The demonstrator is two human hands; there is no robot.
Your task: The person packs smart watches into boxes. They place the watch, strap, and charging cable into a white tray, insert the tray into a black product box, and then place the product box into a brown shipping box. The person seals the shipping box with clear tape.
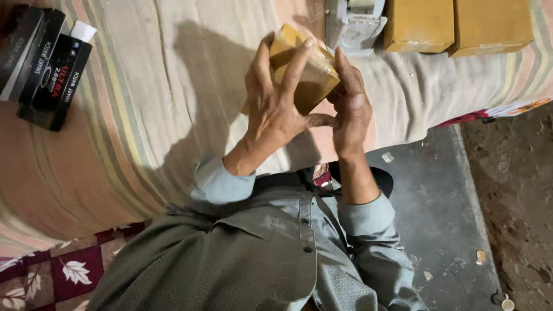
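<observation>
Nearest to us is our own grey-green buttoned shirt (253, 253), its pale blue sleeves pushed back from the wrists. Beyond it spreads the broad striped cloth in beige, pink and pale green (132, 115) that covers the raised surface, with a dark red patterned fabric with white leaves (63, 273) showing below its edge. To the right lies the dark grey floor (438, 201), scattered with small scraps.

At the far edge of the cloth sit two brown cardboard boxes (455, 26) side by side, and just left of them a white plastic device (354, 23). On the far left lies a stack of long black product boxes (43, 60).

Between our hands, lifted above the cloth, is the small tan cardboard box wrapped in clear film (308, 72). Our left hand (273, 106) clasps its left side, fingers spread across the face. Our right hand (351, 106) grips the right edge, fingers pressed along it.
</observation>
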